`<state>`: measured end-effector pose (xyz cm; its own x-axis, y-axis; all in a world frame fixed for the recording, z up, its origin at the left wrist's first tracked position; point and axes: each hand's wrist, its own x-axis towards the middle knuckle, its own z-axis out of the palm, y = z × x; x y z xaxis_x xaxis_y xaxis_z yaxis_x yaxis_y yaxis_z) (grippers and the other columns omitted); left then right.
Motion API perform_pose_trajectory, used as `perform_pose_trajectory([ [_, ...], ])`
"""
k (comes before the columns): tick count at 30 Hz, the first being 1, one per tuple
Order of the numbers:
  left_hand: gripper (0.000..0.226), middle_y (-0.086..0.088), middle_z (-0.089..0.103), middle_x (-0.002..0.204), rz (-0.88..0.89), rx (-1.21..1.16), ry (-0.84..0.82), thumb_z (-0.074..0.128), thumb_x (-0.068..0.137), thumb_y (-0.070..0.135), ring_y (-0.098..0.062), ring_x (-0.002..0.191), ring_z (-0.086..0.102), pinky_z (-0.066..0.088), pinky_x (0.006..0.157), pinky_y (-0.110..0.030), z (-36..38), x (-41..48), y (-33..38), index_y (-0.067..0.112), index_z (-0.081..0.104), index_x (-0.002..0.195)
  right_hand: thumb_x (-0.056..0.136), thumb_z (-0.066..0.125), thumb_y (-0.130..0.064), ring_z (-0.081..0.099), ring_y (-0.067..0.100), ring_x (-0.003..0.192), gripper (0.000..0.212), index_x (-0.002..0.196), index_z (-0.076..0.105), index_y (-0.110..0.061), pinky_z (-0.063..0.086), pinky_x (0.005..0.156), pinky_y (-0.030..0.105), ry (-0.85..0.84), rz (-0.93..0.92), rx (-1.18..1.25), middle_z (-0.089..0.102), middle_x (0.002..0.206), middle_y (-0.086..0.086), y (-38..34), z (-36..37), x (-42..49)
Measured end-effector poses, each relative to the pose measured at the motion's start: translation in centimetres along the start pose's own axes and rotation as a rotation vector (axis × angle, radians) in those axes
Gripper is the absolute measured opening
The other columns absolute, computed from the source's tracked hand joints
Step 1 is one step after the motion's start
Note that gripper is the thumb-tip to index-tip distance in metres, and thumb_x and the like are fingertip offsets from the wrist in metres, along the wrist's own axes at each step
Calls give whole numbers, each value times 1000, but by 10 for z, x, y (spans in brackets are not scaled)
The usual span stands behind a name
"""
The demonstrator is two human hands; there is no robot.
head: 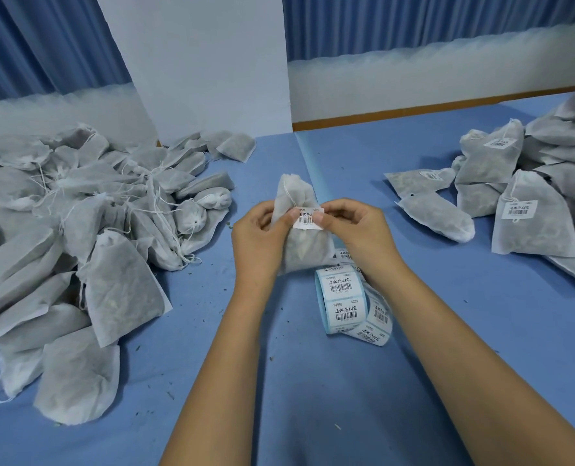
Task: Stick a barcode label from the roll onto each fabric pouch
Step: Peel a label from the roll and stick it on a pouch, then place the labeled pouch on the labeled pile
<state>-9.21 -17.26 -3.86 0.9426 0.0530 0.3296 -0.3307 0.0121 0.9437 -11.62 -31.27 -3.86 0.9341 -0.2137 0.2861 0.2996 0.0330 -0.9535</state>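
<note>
A grey fabric pouch (299,250) stands upright in the middle of the table, held between both hands. My left hand (262,227) grips its left side, thumb on the left end of a white barcode label (308,218). My right hand (350,223) grips the right side, with its thumb pressing the label's right end against the pouch. The label roll (343,299) lies on the table just below the pouch, with a strip of labels curling out to its right.
A large heap of unlabelled pouches (77,230) with drawstrings covers the left of the blue table (447,314). Labelled pouches (521,210) are piled at the right. A white board (205,62) stands at the back centre. Small crumbs dot the cloth.
</note>
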Motion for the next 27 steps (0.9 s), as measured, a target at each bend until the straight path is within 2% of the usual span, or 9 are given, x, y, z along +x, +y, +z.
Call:
perform_pose_trajectory([
  [4,7,1,70,82,-37,63,-60,72,86,12,-1,69,61,46,64,-13,7,3,4,9,70,92,77,75,-4,62,2,61,15,69,71,-17,49,63,14,99,-5,-40,69,64,-9,-2,-5,3],
  [7,1,4,71,77,-54,89,-88,73,85,15,-1,65,61,46,60,-14,24,9,15,15,71,85,80,73,-8,66,13,74,8,76,74,-14,54,77,29,140,48,22,73,78,3,-7,-17,3],
  [10,3,3,69,75,-29,108,-189,73,85,17,-3,65,61,47,60,-15,50,20,34,16,71,83,86,67,-10,68,16,80,7,84,74,-9,53,76,28,186,73,156,74,85,8,-20,-36,4],
  [16,24,6,62,65,-102,258,-430,77,82,33,-5,56,56,40,49,-11,129,20,60,12,68,76,86,66,-7,63,25,87,7,84,71,-4,50,91,45,521,81,176,70,96,21,-51,-89,-1],
  [19,32,5,53,59,-107,291,-447,78,79,32,-9,52,49,34,44,-13,168,9,64,11,59,65,87,65,-7,64,24,88,8,80,70,-7,50,92,43,621,110,198,70,95,17,-57,-119,-13],
  [22,39,14,48,42,-151,324,-469,76,80,28,-1,42,46,32,41,-11,198,-7,62,16,51,54,87,64,-7,62,18,85,17,72,69,-14,51,89,39,658,122,164,68,82,4,-56,-146,-24],
  [24,20,11,66,64,-186,304,-484,72,83,27,-7,64,62,47,57,-17,213,-17,56,12,66,72,86,67,-19,65,10,76,10,77,67,-20,53,77,31,590,178,27,68,80,-2,-53,-161,-33],
  [25,19,2,72,83,-209,294,-477,69,86,27,-16,81,67,52,72,-25,220,-21,54,8,71,88,86,68,-24,65,7,71,6,81,66,-21,53,69,27,520,235,-55,68,80,-4,-52,-167,-38],
  [27,31,-12,71,107,-266,250,-446,61,93,29,-28,101,65,51,90,-35,234,-24,54,3,69,108,88,66,-25,65,8,61,9,90,66,-16,51,55,21,385,339,-104,68,77,-1,-50,-179,-46],
])
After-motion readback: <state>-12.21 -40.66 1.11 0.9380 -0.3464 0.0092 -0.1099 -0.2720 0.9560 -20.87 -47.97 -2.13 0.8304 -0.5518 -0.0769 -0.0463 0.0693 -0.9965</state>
